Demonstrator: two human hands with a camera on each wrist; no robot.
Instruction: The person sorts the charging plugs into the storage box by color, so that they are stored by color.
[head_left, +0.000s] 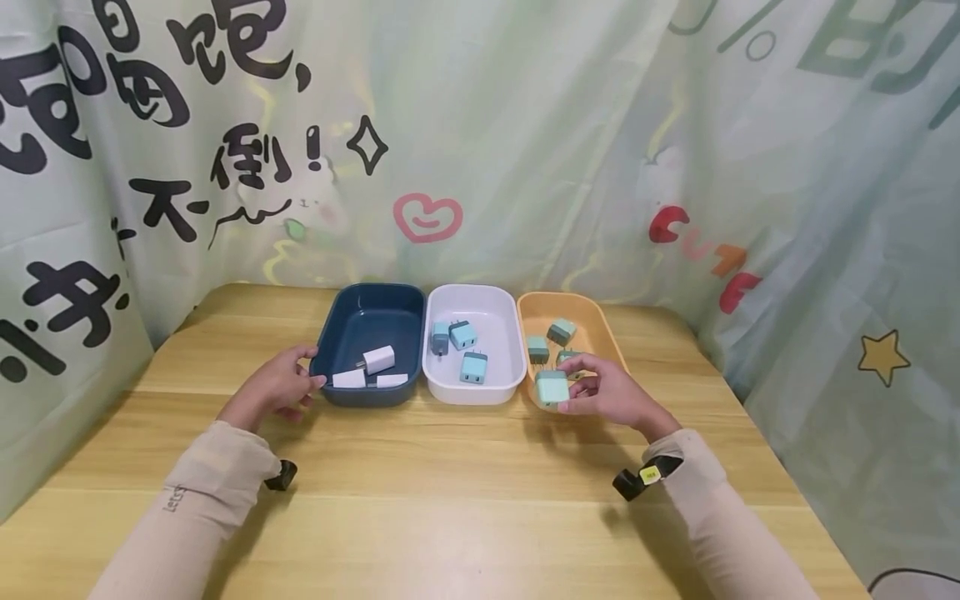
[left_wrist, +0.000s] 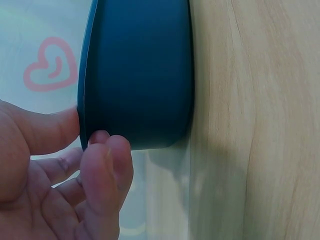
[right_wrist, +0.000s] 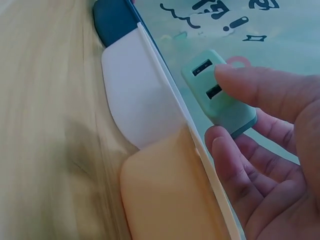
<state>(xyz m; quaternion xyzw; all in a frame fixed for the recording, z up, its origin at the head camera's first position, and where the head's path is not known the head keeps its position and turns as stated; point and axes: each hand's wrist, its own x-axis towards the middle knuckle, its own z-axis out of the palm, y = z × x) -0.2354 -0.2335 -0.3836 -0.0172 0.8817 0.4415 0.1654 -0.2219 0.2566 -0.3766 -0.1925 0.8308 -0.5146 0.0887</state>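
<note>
My right hand (head_left: 600, 390) pinches a light green USB charger plug (head_left: 552, 389) between thumb and fingers, above the front of the orange tray (head_left: 611, 333). Two USB ports on the plug show in the right wrist view. In the orange tray lie more green charger plugs (head_left: 561, 332), one partly hidden behind my hand. At the other end, my left hand (head_left: 281, 385) grips the rim of the dark blue tray (left_wrist: 145, 75) at its left front corner, thumb and fingers on either side. White charger plugs (head_left: 378, 359) lie in that tray.
Between the two trays stands a white tray (head_left: 480, 393) holding light blue charger plugs (head_left: 473, 367). All three trays sit side by side near the back of the wooden table (head_left: 450, 500). A printed curtain (head_left: 525, 150) hangs behind and along the sides.
</note>
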